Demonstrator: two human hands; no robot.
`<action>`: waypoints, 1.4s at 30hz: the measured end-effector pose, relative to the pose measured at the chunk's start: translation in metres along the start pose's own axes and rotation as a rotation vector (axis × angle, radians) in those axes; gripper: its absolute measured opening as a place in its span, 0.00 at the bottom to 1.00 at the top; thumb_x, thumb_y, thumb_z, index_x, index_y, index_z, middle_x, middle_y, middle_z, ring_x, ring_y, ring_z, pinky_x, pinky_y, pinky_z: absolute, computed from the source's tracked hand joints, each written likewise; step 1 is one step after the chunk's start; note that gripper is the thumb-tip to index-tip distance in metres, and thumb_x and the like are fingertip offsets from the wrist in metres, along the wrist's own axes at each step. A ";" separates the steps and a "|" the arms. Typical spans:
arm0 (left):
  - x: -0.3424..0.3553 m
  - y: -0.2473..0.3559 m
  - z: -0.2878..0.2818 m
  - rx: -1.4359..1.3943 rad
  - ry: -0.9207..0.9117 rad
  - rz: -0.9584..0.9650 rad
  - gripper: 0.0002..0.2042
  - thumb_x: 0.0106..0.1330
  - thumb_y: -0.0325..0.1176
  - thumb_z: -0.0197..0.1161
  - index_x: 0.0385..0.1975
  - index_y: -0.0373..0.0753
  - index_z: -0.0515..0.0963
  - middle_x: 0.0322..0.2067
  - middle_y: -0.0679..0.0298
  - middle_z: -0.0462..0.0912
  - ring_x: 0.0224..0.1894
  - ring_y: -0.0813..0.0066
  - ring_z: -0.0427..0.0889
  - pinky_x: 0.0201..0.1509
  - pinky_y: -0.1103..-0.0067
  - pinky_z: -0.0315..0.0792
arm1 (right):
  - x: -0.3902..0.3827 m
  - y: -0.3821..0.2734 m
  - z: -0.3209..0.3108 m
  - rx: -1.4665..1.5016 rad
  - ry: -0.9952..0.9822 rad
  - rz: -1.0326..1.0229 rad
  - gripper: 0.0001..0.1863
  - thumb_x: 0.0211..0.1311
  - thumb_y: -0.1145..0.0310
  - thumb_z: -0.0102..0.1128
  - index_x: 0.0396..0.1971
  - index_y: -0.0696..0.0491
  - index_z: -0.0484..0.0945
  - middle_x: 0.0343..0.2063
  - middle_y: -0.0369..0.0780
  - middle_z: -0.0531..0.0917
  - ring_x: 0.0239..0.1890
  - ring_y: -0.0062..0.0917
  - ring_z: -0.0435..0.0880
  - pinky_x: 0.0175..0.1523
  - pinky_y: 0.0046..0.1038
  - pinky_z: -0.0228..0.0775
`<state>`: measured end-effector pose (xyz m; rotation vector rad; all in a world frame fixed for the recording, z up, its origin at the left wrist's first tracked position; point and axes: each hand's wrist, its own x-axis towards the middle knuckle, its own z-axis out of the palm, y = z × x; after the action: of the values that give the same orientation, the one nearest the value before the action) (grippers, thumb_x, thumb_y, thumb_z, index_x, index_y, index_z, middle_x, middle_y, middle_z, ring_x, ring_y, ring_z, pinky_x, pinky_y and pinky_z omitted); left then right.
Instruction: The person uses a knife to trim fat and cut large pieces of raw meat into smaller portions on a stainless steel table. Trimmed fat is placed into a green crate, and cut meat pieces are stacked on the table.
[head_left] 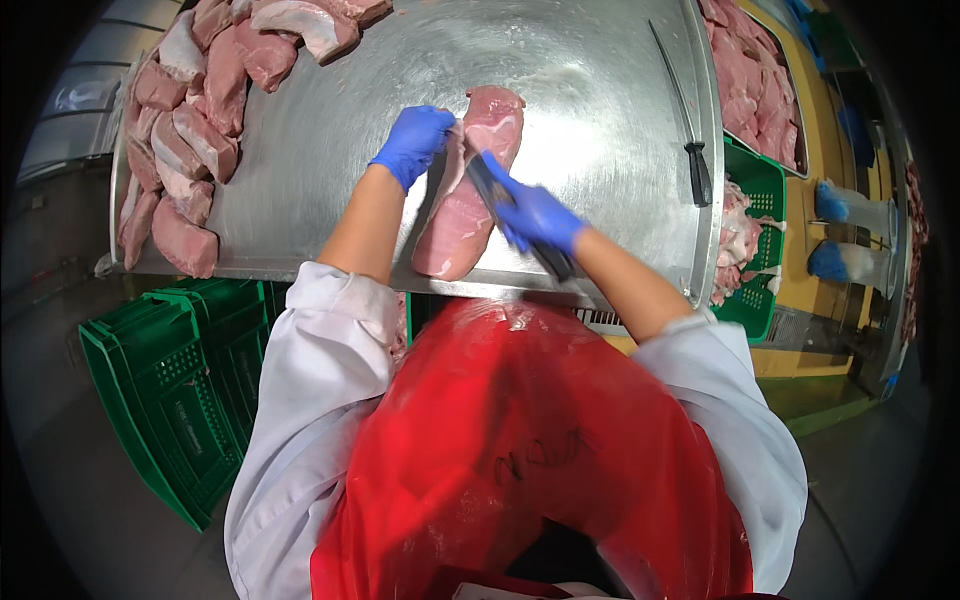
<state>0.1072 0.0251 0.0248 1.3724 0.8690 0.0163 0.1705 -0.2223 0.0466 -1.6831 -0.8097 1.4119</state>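
Note:
A long pink piece of meat (452, 243) lies lengthwise on the steel table (349, 170), near its front edge. My left hand (415, 147), in a blue glove, pinches a thin pale strip along the meat's upper left side, its fingers closed. Slightly blurred, my right hand (540, 215), also gloved in blue, is wrapped round a knife (487, 186), whose dark blade angles up and left against the meat, beneath that strip.
Many meat pieces (185, 240) are piled along the left. A black-handled steel rod (697, 170) lies at the right. Beyond it are a tray of meat (750, 70) and a green crate of trimmings (762, 305). Green crates (150, 390) stand below left.

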 end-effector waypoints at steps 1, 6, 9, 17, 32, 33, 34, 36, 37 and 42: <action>-0.004 0.000 -0.009 -0.042 0.001 0.002 0.06 0.64 0.27 0.61 0.35 0.32 0.82 0.28 0.64 0.82 0.25 0.81 0.77 0.28 0.85 0.67 | -0.017 0.003 0.000 -0.033 -0.090 0.002 0.44 0.66 0.72 0.50 0.78 0.37 0.39 0.18 0.41 0.80 0.14 0.27 0.77 0.25 0.30 0.76; -0.051 0.020 0.022 -0.117 -0.065 0.076 0.07 0.66 0.30 0.61 0.37 0.34 0.82 0.28 0.67 0.81 0.24 0.85 0.72 0.27 0.87 0.63 | 0.053 0.009 -0.007 -0.116 0.019 -0.137 0.41 0.69 0.71 0.47 0.78 0.38 0.40 0.17 0.41 0.78 0.14 0.27 0.77 0.25 0.32 0.77; -0.053 0.022 0.013 -0.143 -0.058 0.127 0.09 0.67 0.31 0.61 0.41 0.32 0.82 0.29 0.68 0.80 0.23 0.86 0.69 0.27 0.87 0.62 | 0.049 -0.023 -0.005 -0.129 0.012 -0.110 0.41 0.69 0.70 0.47 0.77 0.39 0.41 0.18 0.42 0.79 0.14 0.29 0.78 0.27 0.32 0.78; -0.111 0.026 0.016 -0.133 -0.053 0.252 0.10 0.67 0.31 0.62 0.43 0.33 0.81 0.29 0.70 0.79 0.24 0.87 0.69 0.27 0.88 0.62 | 0.006 -0.017 0.006 -0.434 -0.048 -0.088 0.38 0.70 0.66 0.46 0.77 0.39 0.43 0.19 0.44 0.82 0.18 0.36 0.83 0.33 0.32 0.80; -0.215 0.052 -0.016 -0.363 0.177 0.400 0.11 0.66 0.33 0.63 0.43 0.33 0.81 0.31 0.70 0.80 0.30 0.86 0.75 0.31 0.86 0.68 | 0.027 -0.045 0.060 -0.386 -0.365 -0.105 0.39 0.70 0.67 0.47 0.77 0.38 0.43 0.19 0.41 0.80 0.18 0.27 0.82 0.34 0.31 0.80; -0.232 0.049 -0.034 -0.426 0.257 0.406 0.12 0.66 0.33 0.62 0.45 0.33 0.80 0.33 0.68 0.80 0.31 0.85 0.75 0.32 0.86 0.68 | -0.001 -0.051 0.056 -0.414 -0.440 -0.113 0.40 0.69 0.68 0.46 0.78 0.37 0.42 0.19 0.40 0.80 0.18 0.27 0.82 0.34 0.30 0.79; -0.246 0.049 -0.049 -0.489 0.317 0.424 0.13 0.67 0.32 0.61 0.47 0.32 0.79 0.34 0.67 0.80 0.32 0.85 0.75 0.32 0.86 0.68 | -0.020 -0.038 0.048 -0.528 -0.436 -0.091 0.40 0.68 0.71 0.44 0.78 0.35 0.42 0.18 0.40 0.80 0.18 0.26 0.81 0.33 0.30 0.79; -0.285 0.048 -0.073 -0.748 0.160 0.514 0.13 0.67 0.31 0.60 0.47 0.30 0.78 0.36 0.64 0.80 0.29 0.83 0.74 0.30 0.85 0.67 | -0.037 -0.037 0.033 -0.482 -0.608 -0.067 0.42 0.67 0.73 0.42 0.78 0.32 0.41 0.20 0.40 0.80 0.19 0.26 0.82 0.34 0.28 0.80; -0.304 0.058 -0.067 -0.846 0.534 0.523 0.17 0.68 0.29 0.57 0.55 0.30 0.73 0.36 0.61 0.79 0.20 0.83 0.65 0.24 0.86 0.62 | -0.034 -0.034 0.035 -0.569 -0.674 -0.062 0.41 0.67 0.73 0.42 0.78 0.31 0.41 0.22 0.40 0.80 0.20 0.25 0.81 0.34 0.28 0.80; -0.389 0.076 -0.084 -0.583 0.824 0.647 0.25 0.68 0.31 0.54 0.64 0.25 0.65 0.47 0.56 0.79 0.38 0.76 0.77 0.38 0.81 0.75 | 0.021 -0.034 0.085 -0.263 -0.597 -0.142 0.40 0.68 0.69 0.47 0.78 0.34 0.44 0.23 0.38 0.80 0.17 0.20 0.76 0.28 0.25 0.78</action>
<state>-0.1744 -0.0751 0.2977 1.0106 0.9303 1.3066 0.0914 -0.1733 0.0595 -1.3523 -1.4676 1.7911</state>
